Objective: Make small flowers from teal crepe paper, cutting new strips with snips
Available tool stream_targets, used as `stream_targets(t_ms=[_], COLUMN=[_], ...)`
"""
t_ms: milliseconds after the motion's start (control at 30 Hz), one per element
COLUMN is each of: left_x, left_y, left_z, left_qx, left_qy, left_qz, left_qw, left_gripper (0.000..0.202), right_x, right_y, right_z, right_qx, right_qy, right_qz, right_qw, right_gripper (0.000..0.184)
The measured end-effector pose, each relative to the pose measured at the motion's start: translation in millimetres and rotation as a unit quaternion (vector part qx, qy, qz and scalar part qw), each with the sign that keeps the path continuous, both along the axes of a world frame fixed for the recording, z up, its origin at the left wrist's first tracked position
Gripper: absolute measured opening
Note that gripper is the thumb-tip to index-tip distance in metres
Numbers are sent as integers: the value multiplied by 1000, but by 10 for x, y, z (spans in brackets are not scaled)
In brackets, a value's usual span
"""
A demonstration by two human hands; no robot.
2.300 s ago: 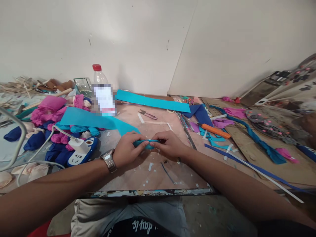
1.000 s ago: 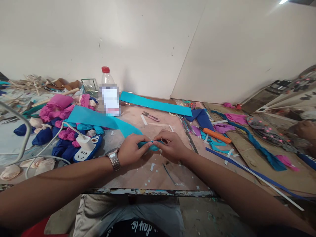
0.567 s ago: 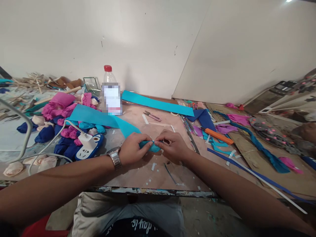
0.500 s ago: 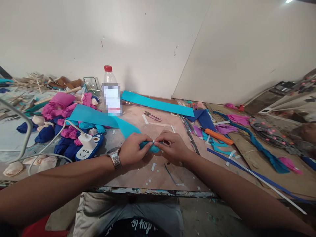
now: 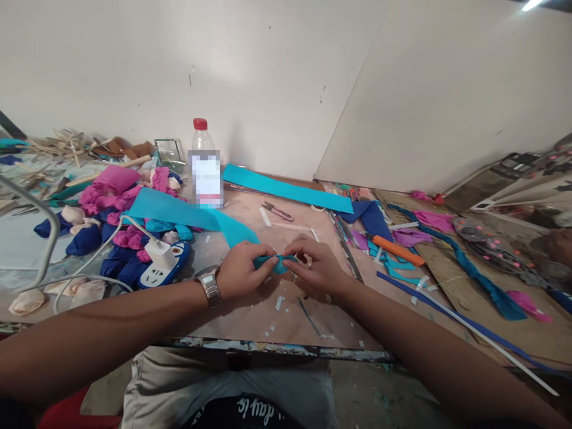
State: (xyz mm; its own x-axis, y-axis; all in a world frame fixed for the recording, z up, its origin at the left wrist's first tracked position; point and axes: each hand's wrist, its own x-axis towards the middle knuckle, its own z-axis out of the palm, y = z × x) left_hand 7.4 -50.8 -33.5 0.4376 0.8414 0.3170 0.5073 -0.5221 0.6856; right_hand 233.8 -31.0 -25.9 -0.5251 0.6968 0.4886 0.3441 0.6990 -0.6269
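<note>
A turquoise crepe-paper strip point(image 5: 236, 229) runs from my fingers back to the left, twisting once and lying over a coloured pile. Its near end is gathered between my hands, just above the table. My left hand point(image 5: 243, 268), with a metal watch on the wrist, pinches the gathered part between thumb and fingers. Facing it, my right hand point(image 5: 319, 268) is closed on the strip's tip with thumb and forefinger. A short bit of turquoise shows between the two thumbs; the rest of the gathered end is hidden by the fingers.
Behind lie pink-handled snips point(image 5: 277, 211) and another turquoise strip point(image 5: 286, 190). A red-capped bottle point(image 5: 203, 140) stands with a blurred screen before it. Leftward are a power strip point(image 5: 161, 268) and crumpled pink and blue bundles point(image 5: 111, 196). An orange cutter point(image 5: 397, 250) lies right.
My right fingers have drawn slightly away from the left ones, so more turquoise paper shows between them. The whole view has shifted a little.
</note>
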Motion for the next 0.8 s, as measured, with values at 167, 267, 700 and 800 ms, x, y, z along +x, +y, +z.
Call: stream_targets(t_ms=[167, 267, 700, 800], left_x=[9, 11, 7, 6], left_y=[-2, 1, 0, 0], left_z=[13, -3, -5, -5], left_qx=[-1, 6, 0, 5], left_qy=[9, 6, 1, -8], left_qz=[11, 12, -2, -2], left_qw=[1000, 1000, 1000, 1000], left_gripper=[24, 21, 21, 21], right_x=[-12, -23, -32, -29], right_y=[-9, -18, -30, -34], right_z=[30, 34, 24, 27], right_qx=[47, 62, 71, 71], right_qy=[-31, -27, -23, -21], right_qz=[16, 19, 27, 33], right_qw=[998, 998, 997, 997], right_gripper=[14, 13, 11, 14])
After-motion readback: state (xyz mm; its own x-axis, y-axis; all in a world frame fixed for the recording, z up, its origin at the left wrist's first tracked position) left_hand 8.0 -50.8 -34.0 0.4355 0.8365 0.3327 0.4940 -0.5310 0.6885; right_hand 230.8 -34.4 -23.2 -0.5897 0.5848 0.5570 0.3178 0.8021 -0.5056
